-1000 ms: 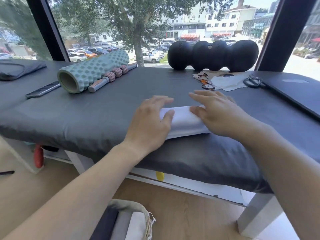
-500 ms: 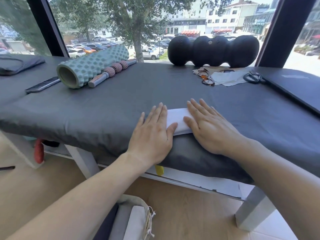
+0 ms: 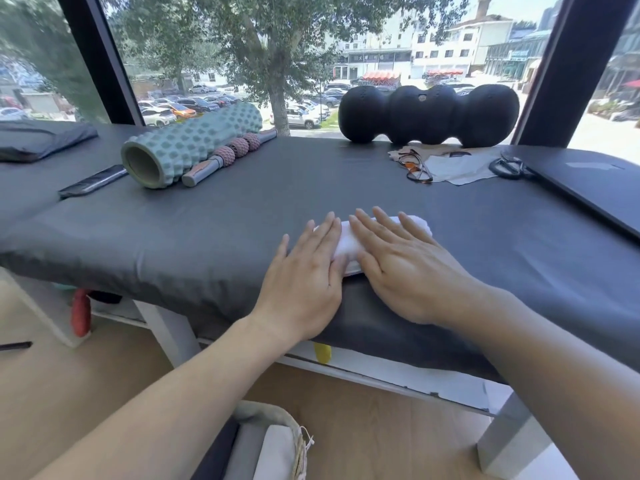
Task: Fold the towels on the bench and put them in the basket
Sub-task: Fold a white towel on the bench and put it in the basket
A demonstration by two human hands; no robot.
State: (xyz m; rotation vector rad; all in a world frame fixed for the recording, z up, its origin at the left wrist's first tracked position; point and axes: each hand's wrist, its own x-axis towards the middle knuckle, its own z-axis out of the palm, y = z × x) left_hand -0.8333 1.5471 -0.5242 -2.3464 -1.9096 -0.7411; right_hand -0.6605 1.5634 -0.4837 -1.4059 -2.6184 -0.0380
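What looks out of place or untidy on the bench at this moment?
Nothing is spilled or damaged. The white towel lies folded under both flat hands, left hand and right hand. Its far right end bulges slightly, not squared.

left hand (image 3: 304, 271) bare | right hand (image 3: 405, 271) bare | forearms sleeveless

No legible text, label or number anywhere; distant building signs too blurred.
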